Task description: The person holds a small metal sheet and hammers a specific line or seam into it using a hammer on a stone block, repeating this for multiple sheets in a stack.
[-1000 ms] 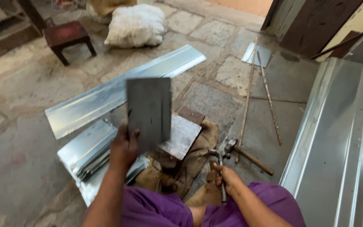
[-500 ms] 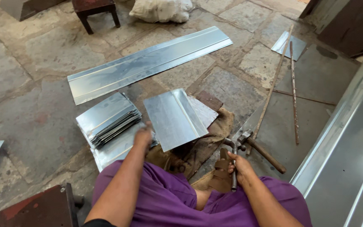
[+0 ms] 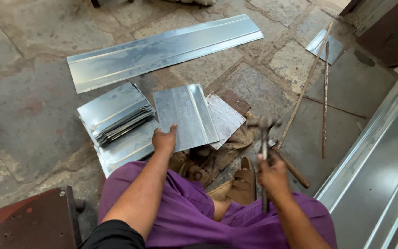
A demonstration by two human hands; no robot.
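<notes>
Person seated on stone floor [image 3: 19, 92], purple trousers [image 3: 185, 216] across the lap, brown sandal [image 3: 243, 182] showing between the knees

Right hand [image 3: 272, 174] fist closed round the handle of a hammer [image 3: 264, 152], head up and blurred, raised just above the work spot, not touching the sheet

Left hand [image 3: 164, 139] laid flat, fingers spread, pressing the near edge of a small metal sheet [image 3: 185, 115]; hand not closed round anything, thumb on top of the sheet. Sheet lies flat, ridge running along its length, resting partly over a second flat sheet [image 3: 224, 117] to its right and over a piece of brown sacking [image 3: 208, 159] underneath

Just left of the held sheet: stack of cut sheets [image 3: 114, 113], edges fanned, sitting on another larger sheet that sticks out toward the knee

Dark wooden stool [image 3: 33, 221] at bottom left corner, beside the left leg

Wooden handle of another tool [image 3: 293, 168] lying on the floor right of the hammer hand

Further out: long ribbed metal strip [image 3: 162, 48] lying across the floor beyond the stack. Two thin rods [image 3: 324, 99] on the floor to the right, one straight, one slanted. Small metal offcut [image 3: 324, 45] near the top right. Big metal panels [image 3: 383, 175] along the right edge
</notes>
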